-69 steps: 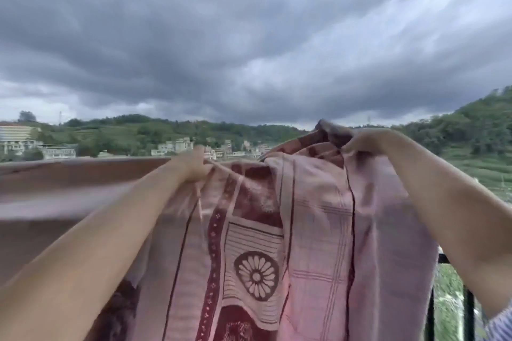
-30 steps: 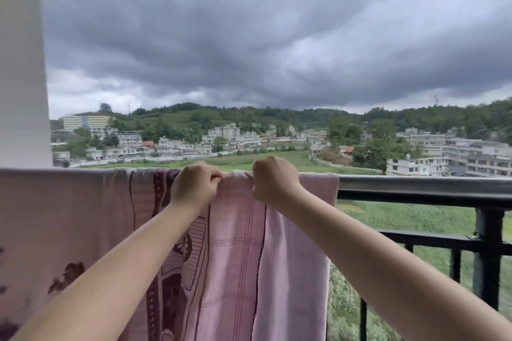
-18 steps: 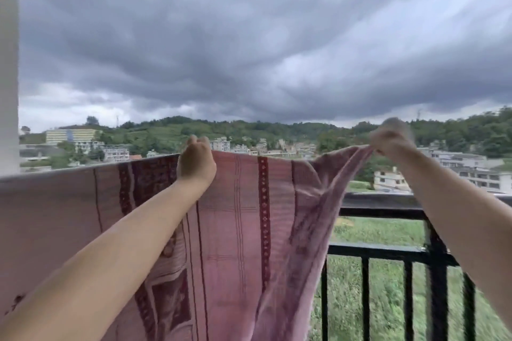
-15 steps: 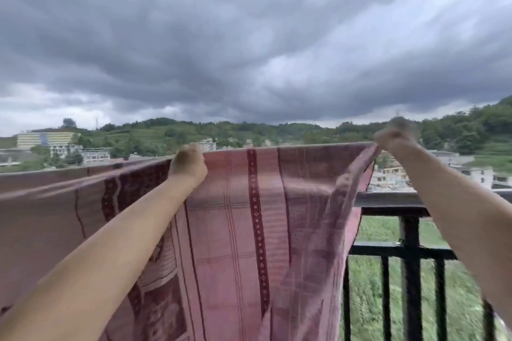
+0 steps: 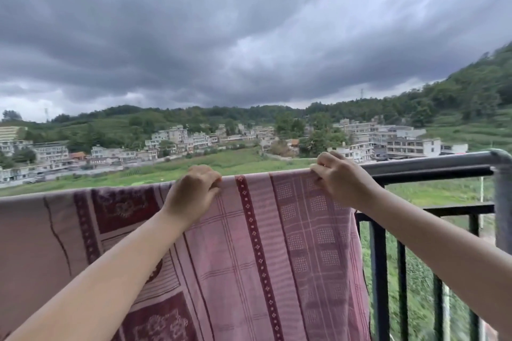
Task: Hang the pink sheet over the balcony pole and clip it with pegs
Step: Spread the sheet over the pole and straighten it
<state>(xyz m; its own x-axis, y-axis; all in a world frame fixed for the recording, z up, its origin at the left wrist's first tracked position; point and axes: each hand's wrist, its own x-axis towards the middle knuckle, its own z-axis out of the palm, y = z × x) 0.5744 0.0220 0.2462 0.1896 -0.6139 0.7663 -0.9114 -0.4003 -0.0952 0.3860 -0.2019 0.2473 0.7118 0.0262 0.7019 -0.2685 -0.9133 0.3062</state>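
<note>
A: What are the fingers doing?

B: The left hand (image 5: 194,194) has its fingers (image 5: 213,178) curled over the top fold of the sheet (image 5: 249,243), pinching the cloth where it bends over the pole (image 5: 432,165). The right hand (image 5: 342,178) does the same at the sheet's right corner, fingers bent and closed on the edge, thumb side toward the viewer.

A: And the sheet itself?

B: It lies draped over the pole, its long axis running along it from 9 o'clock toward 3 o'clock, rising slightly to the right. The near half hangs straight down toward 6 o'clock. Its stripes and checks run vertically; darker maroon panels sit toward 8 o'clock. The right edge hangs just beside a black baluster (image 5: 378,271).

A: Any bare pole?

B: Yes, from the right hand out to 3 o'clock, ending at a rounded corner joint. Below it runs a black railing (image 5: 426,209) with upright bars.

A: What lies beyond?

B: Green fields (image 5: 221,163), pale blocky houses (image 5: 177,138), wooded hills (image 5: 457,97) climbing toward 2 o'clock, and heavy grey cloud (image 5: 221,36) from 10 to 2 o'clock.
</note>
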